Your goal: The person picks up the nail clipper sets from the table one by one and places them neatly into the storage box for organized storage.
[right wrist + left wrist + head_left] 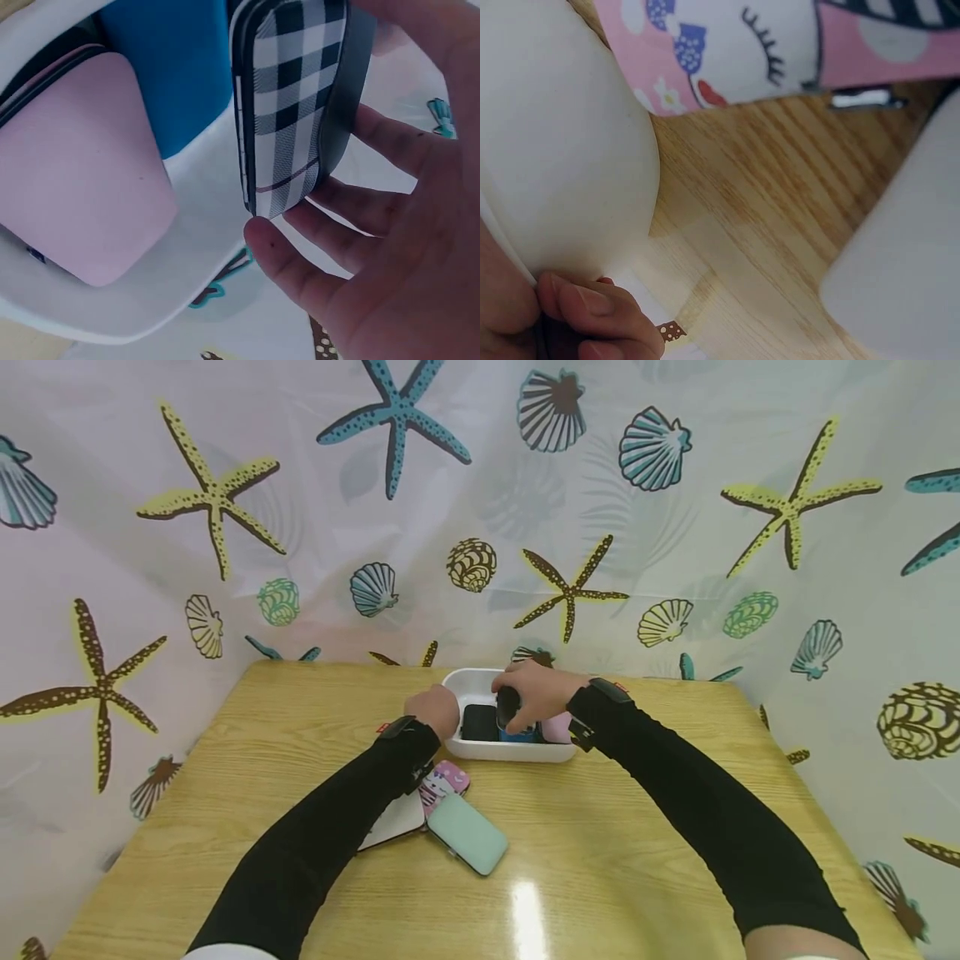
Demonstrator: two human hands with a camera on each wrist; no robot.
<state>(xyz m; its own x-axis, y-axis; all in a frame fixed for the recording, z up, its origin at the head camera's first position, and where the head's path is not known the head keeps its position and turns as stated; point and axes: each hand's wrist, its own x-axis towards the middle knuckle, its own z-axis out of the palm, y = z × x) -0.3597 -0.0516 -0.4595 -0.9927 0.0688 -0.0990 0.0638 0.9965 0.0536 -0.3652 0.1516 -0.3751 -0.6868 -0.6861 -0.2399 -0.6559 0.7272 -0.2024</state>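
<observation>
The white bin [517,753] stands at the back of the table. My left hand [435,708] is at its left end, and in the left wrist view the curled fingers [592,307] grip its rim. Over the bin, my right hand [542,687] holds a black-and-white checkered case [289,105] with a dark back, tilted on edge between thumb and fingers. Inside the bin are a black case [480,723], a blue case [176,75] and a pink case [82,165]. The right hand partly covers the blue and pink ones in the head view.
In front of the bin, a mint case [468,835] lies against a pink cartoon case [450,777]. A white flat thing [397,818] is partly hidden under the left forearm. A curtain [480,510] printed with starfish and shells surrounds the wooden table [637,860].
</observation>
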